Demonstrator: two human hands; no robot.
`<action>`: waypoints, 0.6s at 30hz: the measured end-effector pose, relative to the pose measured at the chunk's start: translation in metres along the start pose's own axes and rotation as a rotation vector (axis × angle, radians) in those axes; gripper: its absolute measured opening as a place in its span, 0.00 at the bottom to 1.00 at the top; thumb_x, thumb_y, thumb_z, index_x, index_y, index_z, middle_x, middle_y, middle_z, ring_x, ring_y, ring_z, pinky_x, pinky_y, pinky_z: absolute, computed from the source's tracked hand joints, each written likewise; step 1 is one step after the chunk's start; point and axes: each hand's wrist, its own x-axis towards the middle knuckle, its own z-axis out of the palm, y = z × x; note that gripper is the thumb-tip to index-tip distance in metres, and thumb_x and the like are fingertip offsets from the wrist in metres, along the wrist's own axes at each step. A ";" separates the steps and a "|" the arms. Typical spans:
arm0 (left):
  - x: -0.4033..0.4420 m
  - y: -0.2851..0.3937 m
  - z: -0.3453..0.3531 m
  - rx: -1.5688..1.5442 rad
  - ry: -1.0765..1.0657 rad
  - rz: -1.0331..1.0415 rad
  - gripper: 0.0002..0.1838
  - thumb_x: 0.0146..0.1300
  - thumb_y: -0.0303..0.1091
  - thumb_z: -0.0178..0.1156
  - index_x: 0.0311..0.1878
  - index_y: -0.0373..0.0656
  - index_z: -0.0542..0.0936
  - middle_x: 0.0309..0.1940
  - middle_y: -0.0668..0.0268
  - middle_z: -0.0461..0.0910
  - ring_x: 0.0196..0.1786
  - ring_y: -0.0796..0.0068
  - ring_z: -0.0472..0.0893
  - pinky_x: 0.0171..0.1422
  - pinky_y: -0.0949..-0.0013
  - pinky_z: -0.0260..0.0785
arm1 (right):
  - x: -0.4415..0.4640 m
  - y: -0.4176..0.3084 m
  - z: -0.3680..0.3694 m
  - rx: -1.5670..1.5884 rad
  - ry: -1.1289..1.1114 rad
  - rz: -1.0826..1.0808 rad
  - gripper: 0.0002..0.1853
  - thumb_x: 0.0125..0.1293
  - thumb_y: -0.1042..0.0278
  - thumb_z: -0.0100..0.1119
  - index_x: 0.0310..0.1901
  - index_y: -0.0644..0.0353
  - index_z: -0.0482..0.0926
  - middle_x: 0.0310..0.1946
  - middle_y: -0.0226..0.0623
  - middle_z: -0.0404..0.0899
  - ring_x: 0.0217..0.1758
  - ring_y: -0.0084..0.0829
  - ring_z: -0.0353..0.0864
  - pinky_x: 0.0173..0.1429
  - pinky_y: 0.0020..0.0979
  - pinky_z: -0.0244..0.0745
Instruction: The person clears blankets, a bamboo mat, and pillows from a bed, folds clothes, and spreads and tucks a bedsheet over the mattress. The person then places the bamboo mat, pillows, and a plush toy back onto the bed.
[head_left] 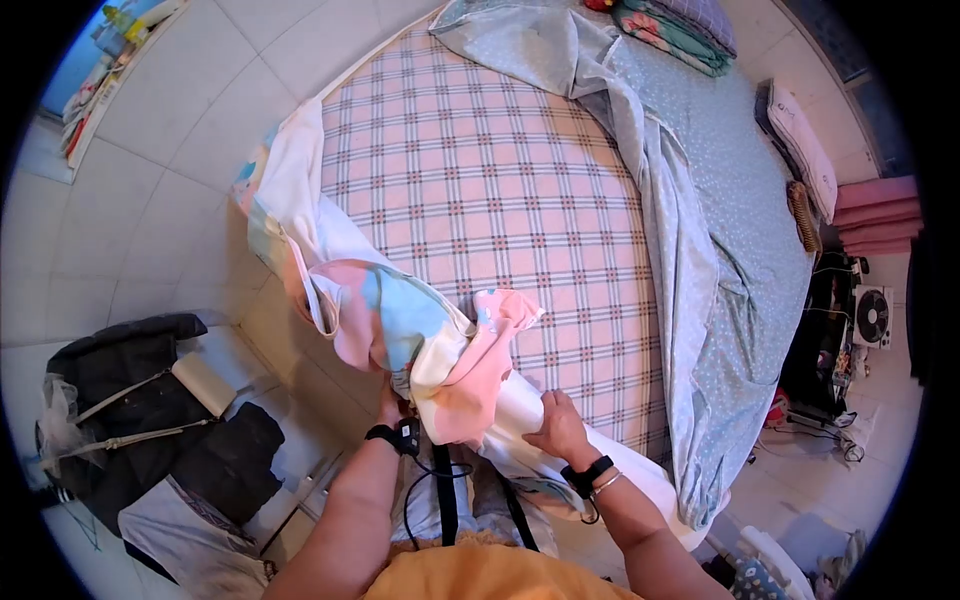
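Observation:
A pink plaid mattress surface (480, 180) fills the middle of the view. Along its near and left edge lies a bunched sheet (400, 310) in white, pink, blue and yellow. My left hand (392, 402) is at the sheet's lower edge, its fingers mostly hidden beneath the cloth. On the white part of the sheet, near the mattress edge, rests my right hand (562, 428), with thumb and fingers apart. Both wrists wear black straps. A light blue patterned cloth (735, 230) covers the right side of the bed, its edge folded in a long ridge.
Folded blankets (675, 35) lie at the bed's far end, a pillow (803, 150) at its right. Dark clothing (150, 400) and a cream bag (205, 385) are at the left. A small fan (873, 317) stands at the far right. White tiles (115, 220) show at the left.

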 end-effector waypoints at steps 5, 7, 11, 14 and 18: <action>0.003 0.050 0.010 0.780 0.207 -0.088 0.29 0.54 0.68 0.52 0.40 0.49 0.71 0.13 0.73 0.64 0.13 0.80 0.65 0.17 0.73 0.60 | 0.024 0.029 0.006 0.054 0.119 0.045 0.40 0.35 0.59 0.73 0.53 0.66 0.66 0.43 0.52 0.71 0.48 0.51 0.69 0.53 0.43 0.66; -0.011 0.060 0.029 1.001 0.308 0.348 0.26 0.53 0.64 0.57 0.36 0.48 0.73 0.18 0.74 0.68 0.19 0.79 0.70 0.25 0.70 0.67 | 0.025 0.028 0.007 0.093 0.198 0.044 0.42 0.40 0.61 0.70 0.57 0.67 0.62 0.49 0.53 0.69 0.53 0.52 0.67 0.56 0.44 0.63; -0.040 0.069 0.079 0.797 0.220 0.037 0.23 0.57 0.52 0.60 0.45 0.44 0.73 0.27 0.74 0.74 0.24 0.81 0.73 0.29 0.78 0.68 | 0.020 0.023 0.025 0.031 0.253 0.133 0.46 0.42 0.56 0.69 0.61 0.67 0.57 0.57 0.56 0.62 0.61 0.52 0.61 0.63 0.44 0.56; -0.029 0.067 0.094 0.926 -0.134 0.408 0.13 0.59 0.37 0.59 0.36 0.36 0.73 0.24 0.68 0.75 0.22 0.78 0.72 0.28 0.76 0.67 | 0.010 0.007 0.027 0.062 0.210 0.257 0.48 0.45 0.50 0.67 0.64 0.65 0.53 0.63 0.57 0.54 0.68 0.52 0.52 0.68 0.47 0.47; -0.062 0.095 0.161 1.120 -0.264 0.284 0.10 0.58 0.30 0.55 0.26 0.34 0.75 0.17 0.68 0.74 0.19 0.78 0.75 0.24 0.77 0.71 | -0.011 -0.055 -0.018 0.253 0.026 -0.013 0.47 0.45 0.51 0.67 0.65 0.59 0.54 0.63 0.55 0.54 0.68 0.52 0.51 0.65 0.54 0.51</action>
